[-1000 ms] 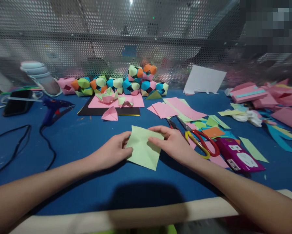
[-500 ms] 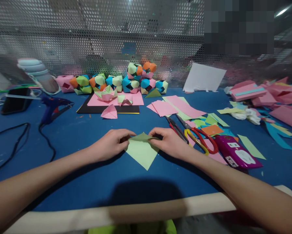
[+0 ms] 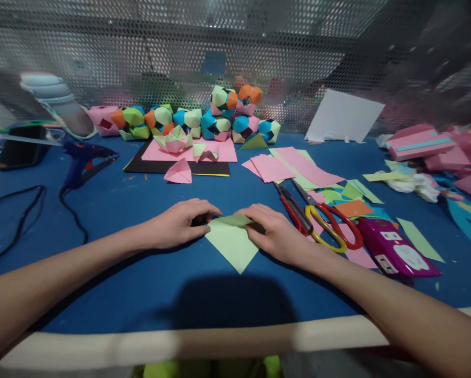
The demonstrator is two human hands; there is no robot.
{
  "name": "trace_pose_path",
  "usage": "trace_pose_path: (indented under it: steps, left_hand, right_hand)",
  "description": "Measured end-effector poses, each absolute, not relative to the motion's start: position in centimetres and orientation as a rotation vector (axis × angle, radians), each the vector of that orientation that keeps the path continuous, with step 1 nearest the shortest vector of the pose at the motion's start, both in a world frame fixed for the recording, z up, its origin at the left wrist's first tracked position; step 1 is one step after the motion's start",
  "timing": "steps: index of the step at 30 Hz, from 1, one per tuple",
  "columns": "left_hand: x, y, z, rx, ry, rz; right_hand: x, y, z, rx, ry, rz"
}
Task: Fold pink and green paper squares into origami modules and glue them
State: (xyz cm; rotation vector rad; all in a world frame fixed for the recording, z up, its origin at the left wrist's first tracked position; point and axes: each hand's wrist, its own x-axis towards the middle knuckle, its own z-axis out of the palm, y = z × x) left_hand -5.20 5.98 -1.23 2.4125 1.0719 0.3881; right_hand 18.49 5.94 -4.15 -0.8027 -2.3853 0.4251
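A light green paper square lies on the blue table with one corner toward me. Its far part is bent over into a flap between my hands. My left hand pinches the paper's left corner between thumb and fingers. At the right corner, my right hand grips the raised flap, and its fingers cover part of the edge. Close to my right wrist lie a red utility knife and scissors with red and yellow handles.
Folded paper balls line the back, beside a bottle. A blue glue gun and its cord lie left, near a phone. Pink sheets, a purple packet and paper scraps spread across the right.
The green paper has been turned so a corner faces me, and its far part has been bent over. Both hands have shifted to its side corners. The camera view has tilted slightly down.
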Motion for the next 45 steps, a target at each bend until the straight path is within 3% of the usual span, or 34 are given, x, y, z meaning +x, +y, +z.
trace_pose_path:
  steps: [19,45]
  left_hand:
    - [-6.9,7.6,-1.3,2.358,0.865,0.303]
    - [-7.2,7.9,-1.2,2.354,0.823,0.251]
  right_hand:
    - [19.3,5.5,-4.4,-0.361,-2.58,0.081]
    - [19.3,5.4,-3.3,-0.149,-2.684,-0.005]
